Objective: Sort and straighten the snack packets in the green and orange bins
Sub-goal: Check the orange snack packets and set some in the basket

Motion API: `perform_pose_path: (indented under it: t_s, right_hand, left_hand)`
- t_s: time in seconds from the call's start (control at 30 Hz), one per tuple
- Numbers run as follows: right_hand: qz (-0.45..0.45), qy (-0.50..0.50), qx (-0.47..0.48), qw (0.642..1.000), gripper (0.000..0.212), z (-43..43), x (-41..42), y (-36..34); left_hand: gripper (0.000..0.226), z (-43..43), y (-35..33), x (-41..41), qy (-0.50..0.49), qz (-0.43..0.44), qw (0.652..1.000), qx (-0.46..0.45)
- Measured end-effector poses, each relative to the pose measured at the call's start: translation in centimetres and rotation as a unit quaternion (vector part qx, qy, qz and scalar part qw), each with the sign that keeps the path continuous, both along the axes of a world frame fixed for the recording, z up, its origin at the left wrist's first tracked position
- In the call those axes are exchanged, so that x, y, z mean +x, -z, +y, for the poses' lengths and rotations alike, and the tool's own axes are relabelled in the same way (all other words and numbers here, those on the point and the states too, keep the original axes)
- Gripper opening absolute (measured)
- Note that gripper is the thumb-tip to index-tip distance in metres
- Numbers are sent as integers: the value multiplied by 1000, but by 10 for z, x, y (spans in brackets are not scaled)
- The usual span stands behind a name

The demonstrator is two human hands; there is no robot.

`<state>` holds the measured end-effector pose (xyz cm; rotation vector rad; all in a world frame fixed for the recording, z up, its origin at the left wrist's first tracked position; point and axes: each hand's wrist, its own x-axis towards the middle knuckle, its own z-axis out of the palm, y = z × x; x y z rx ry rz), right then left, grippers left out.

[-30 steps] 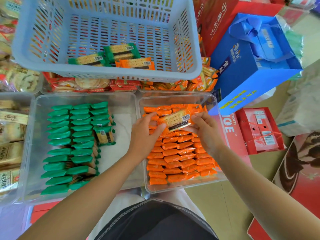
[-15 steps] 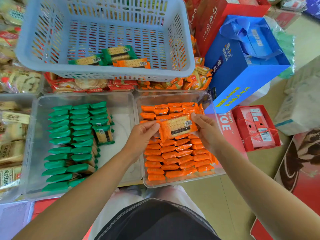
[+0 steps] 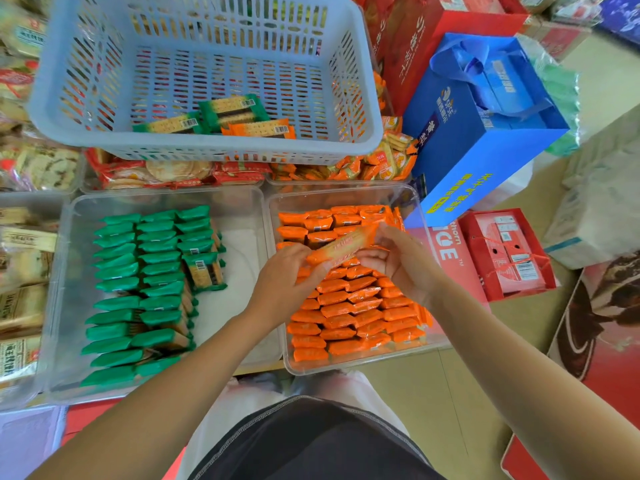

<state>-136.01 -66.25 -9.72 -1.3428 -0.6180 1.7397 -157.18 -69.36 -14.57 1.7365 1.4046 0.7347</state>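
Orange packet [image 3: 341, 245] pinched at both ends by my left hand [image 3: 280, 282] and right hand [image 3: 401, 268] above the packed orange bin [image 3: 339, 194]; green bin [image 3: 242, 306] half filled, three packets [image 3: 221, 117] wait in the blue basket [image 3: 207, 147].

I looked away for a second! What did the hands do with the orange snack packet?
The left hand and right hand kept hold of the orange packet over the orange bin and turned it from flat, face up, onto its edge. The green packets and the three packets in the blue basket stayed put.
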Motion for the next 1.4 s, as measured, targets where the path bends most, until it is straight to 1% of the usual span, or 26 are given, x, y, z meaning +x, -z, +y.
perform_pose_path:
  t_s: [0.03,0.07,0.1,0.13,0.17,0.23,0.27,0.33,0.37,0.4,0.47,0.57,0.63,0.67,0.7,0.73,0.8,0.83,0.9,0.93,1.0,1.07,1.13,1.27,1.33,1.4]
  right_hand:
    - [-2,-12,8,1000,14,-2,1,0]
    - [-23,-28,23,999,11,-3,1,0]
    - [-55,-42,38,997,7,-5,2,1]
    - [-87,-49,48,994,4,-6,3,1]
    - [-113,-45,54,991,9,-7,3,2]
    - [-140,-29,59,988,19,-7,5,4]
    - [-143,-27,60,988,20,-8,5,5]
    - [-138,-34,70,987,19,-9,6,7]
    - [-137,-38,75,987,18,-9,6,8]
    - [-137,-41,79,987,17,-10,6,7]
    - [-131,-43,86,987,15,-10,7,9]
    - [-82,-21,66,994,14,-9,8,12]
    - [-32,-3,17,999,25,-7,8,15]
    - [-16,-9,-10,1000,31,-7,8,15]
    - [-15,-27,-29,999,32,-7,8,17]
    - [-24,-49,-40,998,29,-7,7,17]
    - [-69,-77,-47,994,18,-5,6,22]
    - [-99,-78,-40,991,18,-4,5,24]
    - [-178,-60,5,982,31,3,6,28]
    - [-220,-53,43,973,32,7,6,28]
    - [-285,-47,130,949,22,15,5,26]
    - [-325,-48,203,922,25,23,-1,23]
    - [-360,-75,267,891,28,29,-9,24]
    - [-459,-162,348,802,26,34,-18,38]
    - [-495,-190,378,759,27,34,-17,45]
    - [-507,-209,396,736,27,35,-17,50]
  left_hand:
    - [49,0,-3,0,-10,-50,998,-44]
    - [38,0,-5,1,-21,-114,989,-94]
    - [29,1,-7,2,-32,-181,973,-143]
    - [24,2,-9,2,-46,-235,955,-177]
    - [24,2,-12,3,-65,-262,943,-192]
    - [30,3,-15,2,-98,-254,942,-194]
    - [37,4,-16,1,-99,-247,942,-204]
    - [55,5,-20,-1,-66,-236,936,-252]
    - [61,6,-21,-2,-45,-228,932,-277]
    - [61,6,-22,-1,-30,-220,930,-294]
    - [51,6,-22,1,-35,-223,924,-308]
    - [31,6,-20,3,-55,-227,929,-286]
    - [16,4,-14,2,-49,-199,948,-242]
    - [15,2,-10,1,-40,-179,960,-210]
    - [18,0,-7,0,-29,-155,972,-175]
    - [24,-1,-5,-1,-16,-126,982,-139]
    - [37,-3,-2,-3,20,-56,995,-79]
    - [43,-3,0,-3,32,-18,998,-50]
    - [57,0,5,-6,40,62,997,3]
    - [62,2,9,-8,45,105,993,28]
    - [69,4,18,-12,74,205,973,71]
    - [78,6,24,-15,119,310,940,76]
    - [86,8,29,-16,149,377,912,60]
    - [95,11,28,-14,172,449,875,54]
    - [85,11,28,-13,168,462,869,52]
    - [75,11,29,-12,167,459,871,49]
